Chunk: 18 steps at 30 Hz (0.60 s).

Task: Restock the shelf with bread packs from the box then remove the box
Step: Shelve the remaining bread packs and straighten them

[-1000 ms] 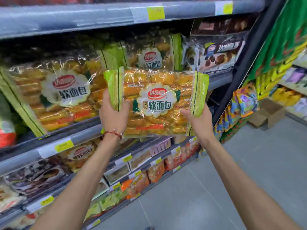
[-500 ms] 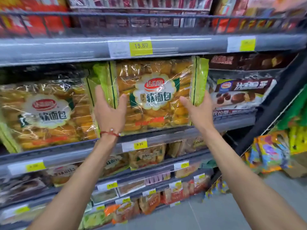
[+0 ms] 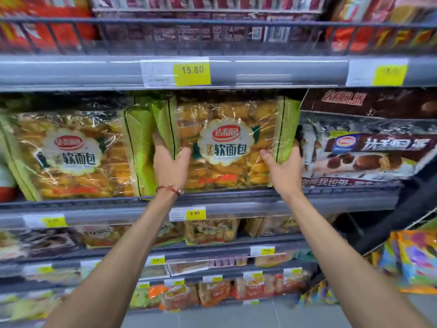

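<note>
Left hand [image 3: 170,165] and right hand [image 3: 282,170] grip the bread pack [image 3: 224,145] by its ends | pack upright on the shelf [image 3: 236,204], beside another pack [image 3: 71,155] | box not visible; its removal apparently remains

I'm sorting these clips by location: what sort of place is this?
Most likely a supermarket or grocery aisle: tiered shelves carry yellow price tags, and both hands hold a bread pack among rows of packaged snacks.
</note>
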{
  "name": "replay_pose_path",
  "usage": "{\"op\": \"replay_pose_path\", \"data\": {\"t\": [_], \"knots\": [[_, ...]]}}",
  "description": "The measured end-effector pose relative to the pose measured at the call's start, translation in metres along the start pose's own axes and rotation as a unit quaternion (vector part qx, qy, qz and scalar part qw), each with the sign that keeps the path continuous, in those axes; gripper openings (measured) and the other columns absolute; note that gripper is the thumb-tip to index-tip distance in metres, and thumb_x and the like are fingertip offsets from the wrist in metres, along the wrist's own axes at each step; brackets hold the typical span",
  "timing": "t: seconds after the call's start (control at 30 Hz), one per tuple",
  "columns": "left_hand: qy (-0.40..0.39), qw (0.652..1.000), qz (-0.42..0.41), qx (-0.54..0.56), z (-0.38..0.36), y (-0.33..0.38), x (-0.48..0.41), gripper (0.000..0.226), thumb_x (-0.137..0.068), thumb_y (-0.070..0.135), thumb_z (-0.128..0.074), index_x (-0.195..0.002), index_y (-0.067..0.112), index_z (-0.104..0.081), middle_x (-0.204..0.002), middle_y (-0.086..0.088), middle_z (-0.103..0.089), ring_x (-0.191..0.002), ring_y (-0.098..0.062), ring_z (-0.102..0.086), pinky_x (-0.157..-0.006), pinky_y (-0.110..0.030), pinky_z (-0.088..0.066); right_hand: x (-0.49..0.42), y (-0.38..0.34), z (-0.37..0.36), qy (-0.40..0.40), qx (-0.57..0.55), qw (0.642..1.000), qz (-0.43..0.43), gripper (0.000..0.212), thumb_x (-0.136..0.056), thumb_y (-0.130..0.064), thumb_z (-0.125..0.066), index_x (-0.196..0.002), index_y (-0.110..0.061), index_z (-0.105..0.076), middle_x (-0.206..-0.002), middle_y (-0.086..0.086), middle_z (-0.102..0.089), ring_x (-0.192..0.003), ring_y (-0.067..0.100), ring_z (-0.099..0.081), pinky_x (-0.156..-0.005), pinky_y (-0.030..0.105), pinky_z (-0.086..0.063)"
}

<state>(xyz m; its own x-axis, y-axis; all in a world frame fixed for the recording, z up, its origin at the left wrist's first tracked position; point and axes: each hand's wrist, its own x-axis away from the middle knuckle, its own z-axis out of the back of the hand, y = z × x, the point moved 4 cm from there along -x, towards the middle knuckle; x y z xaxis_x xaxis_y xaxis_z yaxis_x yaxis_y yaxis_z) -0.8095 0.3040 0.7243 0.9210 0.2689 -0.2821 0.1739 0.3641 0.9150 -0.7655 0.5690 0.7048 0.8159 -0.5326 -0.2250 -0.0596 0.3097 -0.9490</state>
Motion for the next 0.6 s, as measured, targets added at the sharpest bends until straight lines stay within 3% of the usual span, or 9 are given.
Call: {"op": "replay_pose_path", "data": {"t": [0.13,0.17,0.3,0.47,0.6], "knots": [[-0.012,1.000,-0.012,0.003,-0.008,-0.008,0.000,0.093,-0.090,0.030,-0.059,-0.156,0.003,0.000,-0.164,-0.011,-0.011,-0.149,-0.018,-0.015,-0.112,-0.016,-0.005,0.002,0.012,-0.003,-0.013,0.012,1.000,0.023,0.082,-0.092,-0.036,-0.074,-0.156,-0.015,-0.026,-0.144,-0.015,-0.039,-0.134,0.003,-0.034,-0.116,0.025,-0.024],[-0.016,1.000,-0.013,0.004,-0.009,-0.010,-0.002,0.095,-0.087,0.033,-0.057,-0.156,0.003,0.002,-0.164,-0.011,-0.009,-0.149,-0.018,-0.013,-0.113,-0.017,-0.003,0.000,0.015,-0.004,-0.018,0.015,1.000,0.021,0.083,-0.092,-0.036,-0.073,-0.156,-0.015,-0.024,-0.144,-0.014,-0.038,-0.134,0.004,-0.033,-0.114,0.024,-0.023],[-0.026,1.000,-0.012,-0.007,-0.011,-0.014,-0.007,0.097,-0.084,0.037,-0.054,-0.155,0.003,0.002,-0.164,-0.012,-0.006,-0.150,-0.021,-0.010,-0.117,-0.022,-0.002,0.000,0.014,-0.004,-0.008,0.033,0.999,0.032,0.081,-0.090,-0.041,-0.074,-0.152,-0.015,-0.030,-0.147,-0.003,-0.049,-0.137,0.019,-0.045,-0.117,0.039,-0.034],[0.012,0.999,-0.032,-0.005,-0.011,-0.013,-0.001,0.079,-0.085,0.029,-0.059,-0.151,0.010,-0.021,-0.147,-0.006,-0.037,-0.132,-0.017,-0.035,-0.113,-0.031,-0.025,0.000,0.013,-0.001,-0.018,0.044,0.998,0.027,0.071,-0.089,-0.038,-0.076,-0.145,-0.016,-0.038,-0.134,-0.006,-0.054,-0.125,0.013,-0.050,-0.112,0.038,-0.040],[0.054,0.998,-0.008,0.013,-0.005,-0.007,0.000,0.074,-0.078,0.027,-0.064,-0.142,0.005,-0.035,-0.138,-0.011,-0.047,-0.128,-0.027,-0.045,-0.112,-0.047,-0.036,0.002,0.002,0.007,0.006,0.047,0.998,0.036,0.067,-0.093,-0.043,-0.068,-0.149,-0.016,-0.041,-0.146,0.001,-0.051,-0.136,0.020,-0.048,-0.117,0.045,-0.038]]}}
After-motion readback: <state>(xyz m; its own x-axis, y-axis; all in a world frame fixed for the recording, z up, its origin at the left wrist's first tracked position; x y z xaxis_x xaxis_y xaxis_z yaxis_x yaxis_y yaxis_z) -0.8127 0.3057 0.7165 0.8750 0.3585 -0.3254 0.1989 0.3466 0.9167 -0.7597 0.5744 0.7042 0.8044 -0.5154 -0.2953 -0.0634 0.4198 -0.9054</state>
